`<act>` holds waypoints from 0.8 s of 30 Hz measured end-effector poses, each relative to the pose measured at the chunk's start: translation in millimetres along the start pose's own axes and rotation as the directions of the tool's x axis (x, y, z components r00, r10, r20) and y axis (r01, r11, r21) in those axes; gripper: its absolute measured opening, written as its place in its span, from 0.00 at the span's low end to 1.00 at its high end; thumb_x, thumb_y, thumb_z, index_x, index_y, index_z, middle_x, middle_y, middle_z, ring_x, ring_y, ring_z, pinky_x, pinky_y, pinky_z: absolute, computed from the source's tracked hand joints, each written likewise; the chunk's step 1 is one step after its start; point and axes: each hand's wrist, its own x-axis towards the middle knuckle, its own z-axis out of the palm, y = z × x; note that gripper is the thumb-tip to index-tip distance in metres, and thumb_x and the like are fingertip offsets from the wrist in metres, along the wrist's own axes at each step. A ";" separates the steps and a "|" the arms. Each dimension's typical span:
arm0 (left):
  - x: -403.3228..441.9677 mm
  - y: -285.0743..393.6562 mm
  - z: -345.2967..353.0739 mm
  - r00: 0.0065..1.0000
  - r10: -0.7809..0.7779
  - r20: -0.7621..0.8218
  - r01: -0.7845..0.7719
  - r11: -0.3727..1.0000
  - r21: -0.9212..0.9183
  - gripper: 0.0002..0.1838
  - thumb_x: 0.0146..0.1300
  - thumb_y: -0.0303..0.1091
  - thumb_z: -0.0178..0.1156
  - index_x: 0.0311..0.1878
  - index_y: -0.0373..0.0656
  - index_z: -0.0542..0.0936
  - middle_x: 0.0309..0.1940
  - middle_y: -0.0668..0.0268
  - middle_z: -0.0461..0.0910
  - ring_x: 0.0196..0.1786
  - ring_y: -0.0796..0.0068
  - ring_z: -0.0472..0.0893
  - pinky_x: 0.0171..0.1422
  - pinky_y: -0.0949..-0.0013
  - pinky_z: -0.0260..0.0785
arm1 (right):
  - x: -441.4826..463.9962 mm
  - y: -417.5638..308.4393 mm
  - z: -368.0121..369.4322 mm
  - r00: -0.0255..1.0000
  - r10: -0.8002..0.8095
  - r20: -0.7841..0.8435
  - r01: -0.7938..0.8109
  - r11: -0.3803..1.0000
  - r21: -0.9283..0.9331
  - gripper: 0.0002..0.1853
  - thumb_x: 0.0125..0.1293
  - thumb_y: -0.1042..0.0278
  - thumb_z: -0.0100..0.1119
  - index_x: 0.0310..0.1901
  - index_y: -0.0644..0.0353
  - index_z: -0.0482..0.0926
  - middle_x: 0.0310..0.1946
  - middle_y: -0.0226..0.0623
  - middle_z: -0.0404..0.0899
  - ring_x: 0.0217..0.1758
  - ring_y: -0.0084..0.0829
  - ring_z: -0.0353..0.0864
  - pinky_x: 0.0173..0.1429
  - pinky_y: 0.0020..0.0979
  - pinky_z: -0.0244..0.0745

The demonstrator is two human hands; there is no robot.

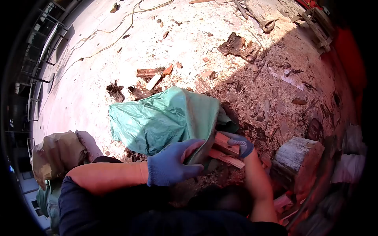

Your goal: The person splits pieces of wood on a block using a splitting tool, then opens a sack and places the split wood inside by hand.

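A green woven sack [157, 114] lies on its side on the ground before me, its mouth turned toward my body. My left hand [171, 162], in a blue glove, grips the edge of that mouth between thumb and fingers. At the opening, my gloved right hand [242, 144] is closed around split firewood [228, 146]. Another split piece [227, 158] sits just below it, and I cannot tell whether the hand holds this one too. The far ends of both pieces are hidden by the sack's edge.
A thick log [297, 157] stands at the right. A filled brown sack [59, 157] is at the left. Bark chunks [240, 47], wood pieces [153, 74] and sawdust are strewn over the ground. A long cord [106, 47] runs across the upper left.
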 end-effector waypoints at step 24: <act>-58.6 37.1 4.5 0.944 -0.116 -0.309 -0.178 0.610 -0.772 0.30 0.56 0.24 0.57 0.66 0.32 0.69 0.47 0.63 0.81 0.49 0.75 0.79 0.59 0.73 0.71 | 50.8 93.7 -17.8 0.235 -0.535 -0.811 0.676 0.690 -0.259 0.26 0.68 0.79 0.56 0.68 0.62 0.66 0.65 0.46 0.73 0.64 0.41 0.77 0.66 0.39 0.74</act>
